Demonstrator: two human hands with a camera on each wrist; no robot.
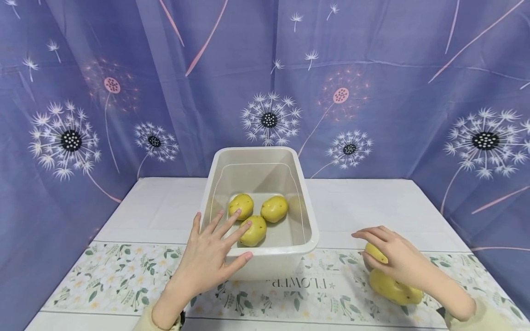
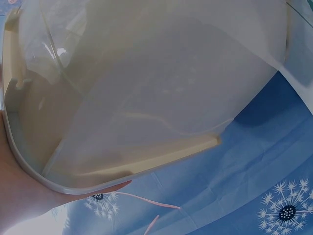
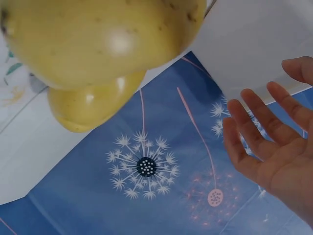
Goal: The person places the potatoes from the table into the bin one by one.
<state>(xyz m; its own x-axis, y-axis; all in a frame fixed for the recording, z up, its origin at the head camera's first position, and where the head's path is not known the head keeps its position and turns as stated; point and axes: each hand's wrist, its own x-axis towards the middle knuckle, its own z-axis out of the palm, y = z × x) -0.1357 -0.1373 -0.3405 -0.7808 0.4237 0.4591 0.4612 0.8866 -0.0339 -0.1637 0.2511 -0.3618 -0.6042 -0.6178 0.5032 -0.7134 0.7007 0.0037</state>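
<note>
Three yellow potatoes lie on the floor of a light plastic bin, one at the back left, one at the right and one nearer the front. My left hand spreads its fingers over the bin's near left corner; whether it touches the rim is unclear. On the right, my right hand hovers by two more potatoes, a front one and a farther one, partly covering them in the head view. Its fingers are loosely bent and hold nothing, and the right wrist view shows a gap between them and the potatoes.
The bin stands mid-table, its outer wall filling much of the left wrist view. A white cloth with a floral band covers the table. Purple-blue dandelion curtains enclose the back and sides.
</note>
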